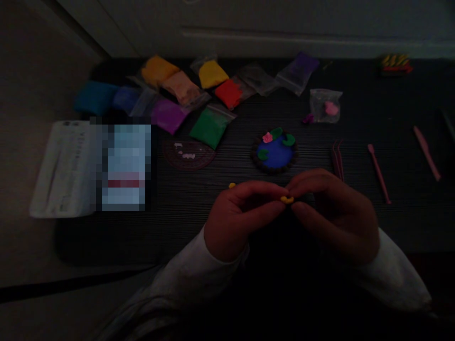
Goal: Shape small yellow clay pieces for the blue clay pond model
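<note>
A small piece of yellow clay (287,200) with a dip in its upper edge sits between the fingertips of both hands. My left hand (234,218) pinches it from the left with thumb and forefinger. From the other side, the fingertips of my right hand (337,213) close on it. Just past my left knuckles lies another yellow clay bit (232,185). Beyond the hands is a clay pond (276,152), blue with a dark beaded rim, green lily pads and a pink flower.
Bags of coloured clay, such as the green bag (209,126), lie along the back left. A half-round tray (190,163) is beside them. Pink tweezers (337,161), a pink tool (379,175) and a pink knife (427,154) lie right. A blurred-out object (126,166) stands left.
</note>
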Available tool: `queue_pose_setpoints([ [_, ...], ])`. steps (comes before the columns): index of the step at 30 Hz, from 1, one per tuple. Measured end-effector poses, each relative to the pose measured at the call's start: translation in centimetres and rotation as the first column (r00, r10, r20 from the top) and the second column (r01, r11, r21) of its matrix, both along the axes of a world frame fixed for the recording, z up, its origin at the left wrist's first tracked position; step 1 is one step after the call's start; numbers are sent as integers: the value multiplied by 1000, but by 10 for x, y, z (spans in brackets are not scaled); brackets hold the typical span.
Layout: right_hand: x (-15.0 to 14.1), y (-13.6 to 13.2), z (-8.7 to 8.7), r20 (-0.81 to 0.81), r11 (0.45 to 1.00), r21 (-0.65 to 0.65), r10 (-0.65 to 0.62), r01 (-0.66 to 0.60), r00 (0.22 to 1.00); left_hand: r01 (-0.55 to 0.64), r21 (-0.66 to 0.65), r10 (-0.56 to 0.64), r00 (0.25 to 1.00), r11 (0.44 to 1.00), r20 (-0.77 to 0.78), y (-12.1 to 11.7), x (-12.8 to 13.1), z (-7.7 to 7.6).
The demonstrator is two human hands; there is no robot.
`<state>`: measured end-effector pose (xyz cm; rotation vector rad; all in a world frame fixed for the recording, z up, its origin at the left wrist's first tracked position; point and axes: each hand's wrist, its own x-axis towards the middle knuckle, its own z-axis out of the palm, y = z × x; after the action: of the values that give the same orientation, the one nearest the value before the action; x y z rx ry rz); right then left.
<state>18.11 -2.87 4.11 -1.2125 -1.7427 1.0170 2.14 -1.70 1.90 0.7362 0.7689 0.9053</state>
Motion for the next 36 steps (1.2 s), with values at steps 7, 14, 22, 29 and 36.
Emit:
queue_pose_setpoints([
  [7,-2,0,0,-50,997,-82,-17,13,999,-13,-6,13,1000,1000,-6,-1,1,1],
  [14,0,1,-1,-111,990,-138,-26,10,993,-53,304,141,950,951,-277,-4,1,8],
  [22,0,1,-1,-134,986,-169,-17,-6,991,17,490,212,888,871,-408,-5,-1,10],
  [29,1,2,1,-92,979,-202,13,-32,996,47,531,209,887,846,-412,-5,-2,9],
  [36,0,2,1,-117,977,-207,22,-46,993,58,551,210,888,833,-410,-5,-1,7],
])
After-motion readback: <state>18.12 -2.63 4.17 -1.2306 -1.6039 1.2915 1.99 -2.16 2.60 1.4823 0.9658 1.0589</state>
